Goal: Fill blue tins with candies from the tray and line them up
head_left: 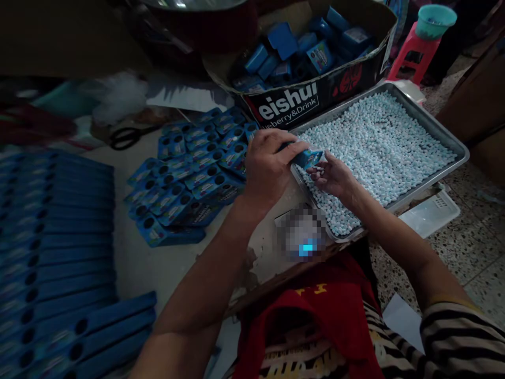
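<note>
My left hand (266,160) is closed around a small blue cardboard box (310,158), tilted toward the right, over the near-left edge of a metal tray (418,190). My right hand (335,176) is cupped just below the end of the box, with a few small pale pellets (317,169) on its fingers. Whether the fingers touch the box, I cannot tell. White and light-blue pellets (379,142) cover the tray's bottom. Left of my left hand, several similar blue boxes (173,210) with round dark holes lie close together on the table.
A printed carton (292,108) full of blue boxes stands behind the tray. Long rows of blue boxes (71,237) fill the left side. Black-handled scissors (128,138) lie at the back. A pixelated object (302,231) sits near the front edge. A red stool (414,55) carries a turquoise bowl (436,23).
</note>
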Available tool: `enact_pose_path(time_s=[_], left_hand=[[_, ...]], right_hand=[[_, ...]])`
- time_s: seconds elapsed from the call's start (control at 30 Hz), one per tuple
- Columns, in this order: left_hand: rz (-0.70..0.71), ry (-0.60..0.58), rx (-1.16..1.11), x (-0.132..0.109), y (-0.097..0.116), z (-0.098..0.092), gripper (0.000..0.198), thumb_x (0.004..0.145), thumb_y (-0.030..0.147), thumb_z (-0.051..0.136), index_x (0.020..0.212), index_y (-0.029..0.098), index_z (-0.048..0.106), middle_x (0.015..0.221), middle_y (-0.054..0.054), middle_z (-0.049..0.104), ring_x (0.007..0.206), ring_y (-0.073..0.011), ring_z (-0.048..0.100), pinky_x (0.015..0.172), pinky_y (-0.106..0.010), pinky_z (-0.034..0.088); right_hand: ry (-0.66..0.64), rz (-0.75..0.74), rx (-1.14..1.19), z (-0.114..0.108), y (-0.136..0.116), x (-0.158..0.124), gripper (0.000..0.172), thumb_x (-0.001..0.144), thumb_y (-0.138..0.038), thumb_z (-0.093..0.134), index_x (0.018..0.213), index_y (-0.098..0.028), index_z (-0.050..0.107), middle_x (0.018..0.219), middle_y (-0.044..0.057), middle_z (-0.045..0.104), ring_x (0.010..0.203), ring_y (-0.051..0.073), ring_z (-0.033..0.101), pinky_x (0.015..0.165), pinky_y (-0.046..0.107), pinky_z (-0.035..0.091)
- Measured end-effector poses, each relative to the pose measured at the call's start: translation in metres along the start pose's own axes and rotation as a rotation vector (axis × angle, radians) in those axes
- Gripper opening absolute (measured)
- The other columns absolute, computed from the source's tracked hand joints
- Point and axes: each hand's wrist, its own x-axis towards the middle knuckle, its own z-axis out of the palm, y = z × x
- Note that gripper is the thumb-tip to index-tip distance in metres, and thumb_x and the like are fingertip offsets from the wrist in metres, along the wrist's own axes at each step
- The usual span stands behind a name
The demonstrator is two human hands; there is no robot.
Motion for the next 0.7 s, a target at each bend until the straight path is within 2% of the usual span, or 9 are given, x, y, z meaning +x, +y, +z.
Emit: enact_pose_path(time_s=[0.1,0.2,0.3,0.4,0.47,0.53,0.63,0.7], left_hand=[[-0.045,0.015,0.007,-0.006,0.007,0.000,0.028,0.118,0.025,0.062,0.124,0.034,0.087,0.127,-0.007,0.080,0.134,-0.0316,0.070,0.121,-0.050,0.052],[-0.011,0.047,-0.025,-0.012,0.009,0.007,0.026,0.117,0.024,0.063,0.122,0.033,0.087,0.127,-0.006,0.080,0.134,-0.0308,0.070,0.122,-0.049,0.052],[0.032,0.110,-0.077,-0.015,0.001,0.017,0.025,0.116,0.023,0.065,0.122,0.033,0.088,0.124,-0.006,0.081,0.128,-0.0297,0.072,0.119,-0.047,0.054],[0.002,0.155,-0.096,-0.018,-0.011,0.021,0.028,0.113,0.020,0.068,0.126,0.033,0.089,0.124,-0.006,0.083,0.122,-0.0294,0.073,0.114,-0.045,0.057],[-0.084,0.164,-0.136,-0.024,-0.017,0.021,0.025,0.109,0.023,0.075,0.127,0.032,0.089,0.123,-0.006,0.084,0.118,-0.0292,0.075,0.112,-0.045,0.059],[-0.241,0.185,-0.210,-0.034,-0.018,0.018,0.025,0.104,0.032,0.084,0.128,0.028,0.088,0.122,-0.007,0.084,0.118,-0.0296,0.077,0.112,-0.044,0.061],[-0.524,0.257,-0.385,-0.062,-0.010,0.008,0.047,0.093,0.048,0.095,0.131,0.024,0.081,0.121,-0.007,0.083,0.116,-0.0295,0.081,0.108,-0.043,0.066],[-0.687,0.279,-0.501,-0.088,0.005,-0.003,0.057,0.087,0.051,0.099,0.132,0.024,0.075,0.120,-0.006,0.083,0.111,-0.0281,0.083,0.103,-0.040,0.069]], right_hand=[[-0.018,-0.018,0.038,0.000,0.001,0.003,0.048,0.127,-0.055,0.034,0.101,-0.022,0.057,0.071,0.001,0.062,0.052,0.012,0.052,0.039,0.013,0.035],[-0.023,-0.068,0.076,0.000,0.002,0.006,0.041,0.128,-0.051,0.039,0.102,-0.023,0.057,0.069,-0.003,0.056,0.049,0.012,0.051,0.038,0.015,0.033],[0.016,-0.055,0.064,0.000,0.002,0.005,0.042,0.127,-0.053,0.040,0.098,-0.025,0.052,0.068,-0.004,0.053,0.050,0.013,0.052,0.038,0.015,0.032],[0.025,-0.021,0.028,0.002,-0.001,0.000,0.045,0.127,-0.054,0.036,0.096,-0.025,0.051,0.073,0.001,0.060,0.052,0.012,0.051,0.037,0.013,0.031],[0.035,-0.022,0.004,0.003,-0.002,-0.005,0.045,0.127,-0.051,0.035,0.096,-0.023,0.053,0.077,0.004,0.064,0.053,0.011,0.052,0.038,0.012,0.034],[0.036,-0.025,-0.028,0.005,-0.004,-0.009,0.044,0.127,-0.045,0.035,0.098,-0.022,0.057,0.078,0.005,0.065,0.054,0.011,0.053,0.040,0.012,0.038],[0.019,-0.034,-0.059,0.006,-0.004,-0.013,0.036,0.125,-0.032,0.037,0.104,-0.018,0.063,0.078,0.005,0.066,0.056,0.011,0.055,0.043,0.012,0.045],[0.014,-0.061,-0.059,0.004,-0.004,-0.012,0.026,0.120,-0.020,0.043,0.106,-0.017,0.064,0.077,0.004,0.066,0.056,0.011,0.055,0.043,0.012,0.046]])
